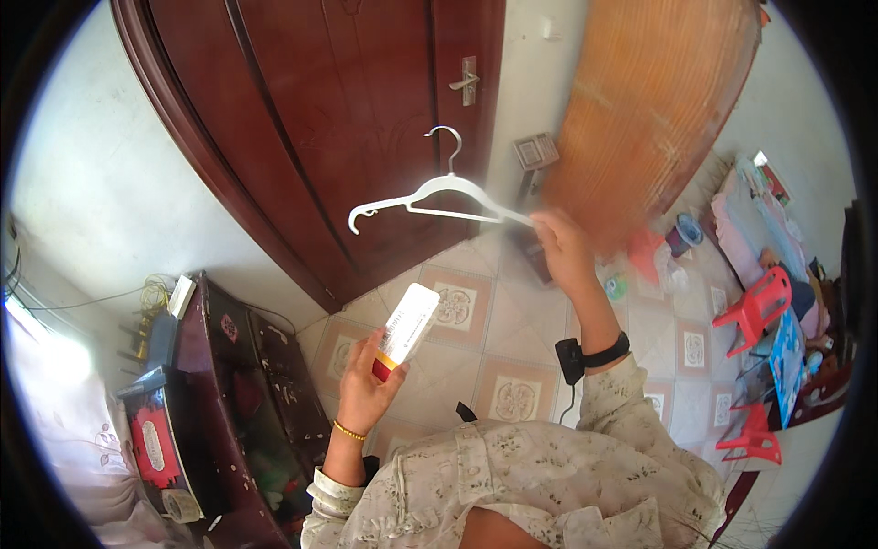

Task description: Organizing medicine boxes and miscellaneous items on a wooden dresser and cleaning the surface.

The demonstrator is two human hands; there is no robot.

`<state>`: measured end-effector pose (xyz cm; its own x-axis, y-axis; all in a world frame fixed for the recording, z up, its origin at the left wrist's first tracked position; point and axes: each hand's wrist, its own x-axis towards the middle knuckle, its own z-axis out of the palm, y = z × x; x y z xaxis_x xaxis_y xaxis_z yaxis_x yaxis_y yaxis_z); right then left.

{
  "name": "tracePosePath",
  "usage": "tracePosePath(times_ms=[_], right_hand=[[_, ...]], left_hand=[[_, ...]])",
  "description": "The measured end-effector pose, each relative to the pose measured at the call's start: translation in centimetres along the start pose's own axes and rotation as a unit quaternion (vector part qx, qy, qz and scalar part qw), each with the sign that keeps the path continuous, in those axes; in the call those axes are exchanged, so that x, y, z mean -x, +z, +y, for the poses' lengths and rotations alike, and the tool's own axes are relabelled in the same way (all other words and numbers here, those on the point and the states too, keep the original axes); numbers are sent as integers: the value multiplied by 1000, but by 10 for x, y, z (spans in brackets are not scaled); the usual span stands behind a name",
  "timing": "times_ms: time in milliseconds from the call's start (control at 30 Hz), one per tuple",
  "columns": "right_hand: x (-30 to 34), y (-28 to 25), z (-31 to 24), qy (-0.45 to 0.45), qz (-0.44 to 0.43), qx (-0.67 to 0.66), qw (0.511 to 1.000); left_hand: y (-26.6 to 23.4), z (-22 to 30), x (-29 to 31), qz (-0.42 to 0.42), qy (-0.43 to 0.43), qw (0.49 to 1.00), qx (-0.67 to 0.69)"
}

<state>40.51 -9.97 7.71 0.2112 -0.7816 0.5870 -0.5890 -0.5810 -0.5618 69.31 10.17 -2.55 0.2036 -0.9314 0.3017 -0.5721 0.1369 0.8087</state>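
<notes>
A white clothes hanger [450, 186] with a metal hook is held up in front of the dark red door. My right hand [565, 252] is closed around its right end, and the hook points upward. Lower and to the left, my left hand [368, 382] grips a small white box [409, 320] with a yellow and red lower end. The box's printed side faces me and it stands tilted, apart from the hanger. The fingertips of my right hand are partly hidden.
A closed dark red door [366, 119] stands ahead, with a wooden panel [649, 101] at its right. On the left is a dark cabinet [247, 393] carrying objects. Red plastic chairs [759, 306] and a blue bucket [684, 234] stand at the right on the tiled floor [517, 393].
</notes>
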Motion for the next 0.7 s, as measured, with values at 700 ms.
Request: tracePosePath(times_ms=[700], right_hand=[[-107, -48, -1, -123, -3, 106, 987]], left_hand=[[-31, 60, -15, 30, 60, 997, -32]])
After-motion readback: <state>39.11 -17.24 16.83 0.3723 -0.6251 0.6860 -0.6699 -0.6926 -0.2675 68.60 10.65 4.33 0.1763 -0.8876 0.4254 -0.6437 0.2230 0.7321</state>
